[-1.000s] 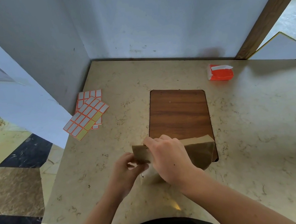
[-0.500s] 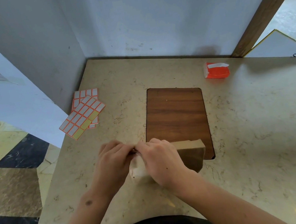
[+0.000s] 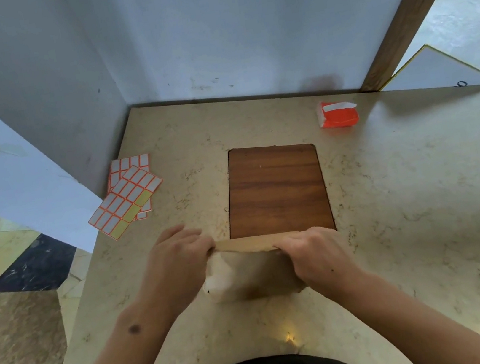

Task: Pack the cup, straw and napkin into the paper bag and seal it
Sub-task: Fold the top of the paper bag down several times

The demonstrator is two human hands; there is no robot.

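While my left hand (image 3: 179,262) and right hand (image 3: 315,256) pinch its ends, the brown paper bag's folded top strip (image 3: 246,244) runs crosswise between both grips.

light: soft daylight, right | shadows: faint | edges: wide-angle bending | blur: slight

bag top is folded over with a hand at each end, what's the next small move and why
Probably free the left hand to peel a label from the sticker sheets: both hands pinch the paper bag along its folded top, nothing seals it, and the sheets lie on that side.
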